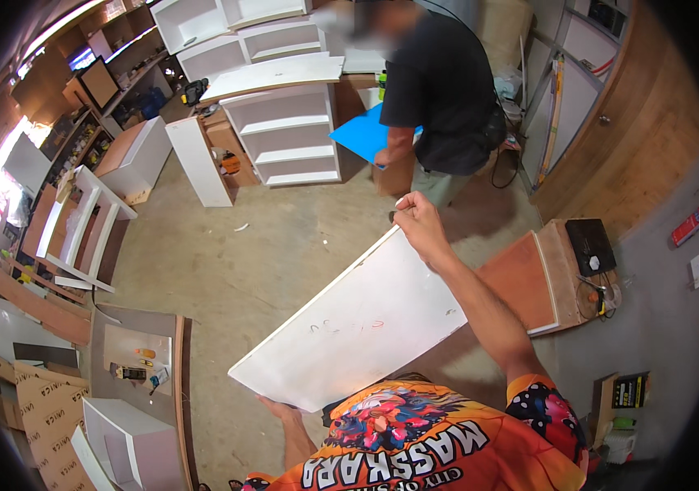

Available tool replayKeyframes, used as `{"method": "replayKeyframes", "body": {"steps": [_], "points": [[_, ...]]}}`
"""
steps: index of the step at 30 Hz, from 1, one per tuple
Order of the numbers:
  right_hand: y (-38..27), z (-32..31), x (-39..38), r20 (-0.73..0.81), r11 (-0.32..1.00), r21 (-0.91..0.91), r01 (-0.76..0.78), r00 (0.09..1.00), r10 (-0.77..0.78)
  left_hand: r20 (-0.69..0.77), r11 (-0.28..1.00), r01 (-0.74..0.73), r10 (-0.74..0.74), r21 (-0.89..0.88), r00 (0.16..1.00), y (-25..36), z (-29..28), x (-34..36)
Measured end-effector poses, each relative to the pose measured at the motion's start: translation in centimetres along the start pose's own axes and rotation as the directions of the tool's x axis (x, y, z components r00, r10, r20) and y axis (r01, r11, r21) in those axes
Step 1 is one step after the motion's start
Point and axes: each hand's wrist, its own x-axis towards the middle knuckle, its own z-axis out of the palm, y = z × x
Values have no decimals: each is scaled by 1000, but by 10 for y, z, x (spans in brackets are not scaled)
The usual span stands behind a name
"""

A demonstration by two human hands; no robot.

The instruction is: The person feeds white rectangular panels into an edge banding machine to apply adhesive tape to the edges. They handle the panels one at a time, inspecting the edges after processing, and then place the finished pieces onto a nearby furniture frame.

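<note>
A long white board (349, 323) slants across in front of my orange printed shirt, its thin edge running from lower left to upper right. Faint pencil and red marks show on its face. My left hand (287, 421) holds the board's near left edge from below, most of its fingers hidden under it. At the far upper corner my right hand (421, 229) is closed, fingers and thumb pinched together. A small white bit pokes out at those fingertips; whether it belongs to the board's edge I cannot tell. My right forearm passes over the board's right end.
Ahead, a co-worker in a black shirt (448, 90) holds a blue sheet (362, 135) beside a white shelf unit (288, 131). A workbench (104, 335) with small tools stands at left. A wooden box (566, 282) sits at right. Scraps lie on the concrete floor (276, 237).
</note>
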Motion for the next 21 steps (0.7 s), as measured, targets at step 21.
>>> {"method": "replayKeyframes", "body": {"steps": [21], "points": [[161, 233, 251, 102, 784, -588, -200, 943, 318, -223, 936, 293, -249, 194, 942, 59, 79, 299]]}}
